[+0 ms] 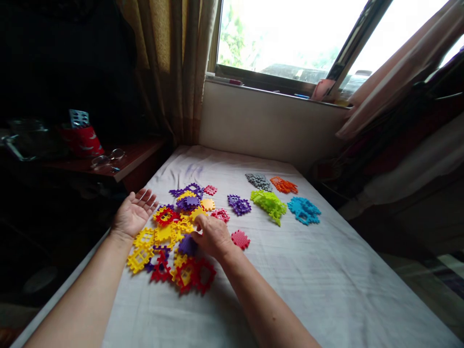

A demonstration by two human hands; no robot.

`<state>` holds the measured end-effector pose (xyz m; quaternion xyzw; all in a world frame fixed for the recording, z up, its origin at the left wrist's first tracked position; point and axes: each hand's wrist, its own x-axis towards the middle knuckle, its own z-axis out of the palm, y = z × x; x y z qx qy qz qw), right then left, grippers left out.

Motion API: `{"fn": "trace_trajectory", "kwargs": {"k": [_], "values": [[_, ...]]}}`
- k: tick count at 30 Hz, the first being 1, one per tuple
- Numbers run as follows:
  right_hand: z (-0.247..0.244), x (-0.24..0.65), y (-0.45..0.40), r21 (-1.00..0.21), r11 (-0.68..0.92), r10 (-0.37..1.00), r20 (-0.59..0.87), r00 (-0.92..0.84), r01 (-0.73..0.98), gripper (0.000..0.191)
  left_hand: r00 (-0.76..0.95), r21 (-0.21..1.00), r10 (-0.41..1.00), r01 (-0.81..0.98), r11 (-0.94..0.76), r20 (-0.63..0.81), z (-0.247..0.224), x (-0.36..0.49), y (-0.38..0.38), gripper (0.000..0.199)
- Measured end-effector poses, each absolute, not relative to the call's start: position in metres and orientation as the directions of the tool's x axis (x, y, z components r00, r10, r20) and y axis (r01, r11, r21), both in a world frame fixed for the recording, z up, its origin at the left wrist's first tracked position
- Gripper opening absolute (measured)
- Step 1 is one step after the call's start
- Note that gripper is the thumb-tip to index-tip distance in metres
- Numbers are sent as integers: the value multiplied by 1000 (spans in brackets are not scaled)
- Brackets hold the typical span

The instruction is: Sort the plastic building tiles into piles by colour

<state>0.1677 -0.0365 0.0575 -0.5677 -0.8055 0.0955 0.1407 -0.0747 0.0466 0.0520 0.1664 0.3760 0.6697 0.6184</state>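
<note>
Left hand: palm up at the left of the frame, fingers extended and slightly apart; located beside the mixed pile.
Right hand (214, 236): lower centre, fingers bent down over the right side of the mixed pile, near a purple tile (187, 245); whether the fingertips are apart or clamped on a piece cannot be determined.
Mixed pile (165, 233): left of centre; yellow, red and purple interlocking tiles, overlapping.
Loose tiles: pinkish-red tile (240, 239) right of the right hand; purple pair (239, 205) above it.
Colour groups: grey (258, 181), orange (284, 185), lime-green (268, 206) and blue (304, 210), right of centre.
Support: light sheet (308, 275) under all tiles.
Side table (139, 155): upper left; carries glasses (108, 159) and red container (84, 141).
</note>
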Motion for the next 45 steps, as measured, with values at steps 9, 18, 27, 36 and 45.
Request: {"fn": "trace_trajectory", "kwargs": {"k": [9, 18, 27, 36, 45], "values": [[71, 173, -52, -279, 359, 931, 39, -363, 891, 40, -169, 712, 957, -700, 53, -237, 51, -75, 48, 28], [68, 166, -50, -427, 249, 955, -40, -293, 869, 31, -173, 701, 956, -712, 46, -238, 51, -75, 46, 30], [63, 222, 6, -815, -15, 967, 136, 217, 579, 18, -168, 685, 951, -727, 60, -261, 55, -74, 45, 32], [64, 269, 25, -548, -355, 897, 30, 442, 758, 28, -171, 709, 957, -704, 48, -236, 52, -75, 47, 27], [63, 191, -30, -491, 201, 975, 184, -124, 848, 18, -160, 728, 969, -685, 30, -190, 45, -77, 48, 19]]}}
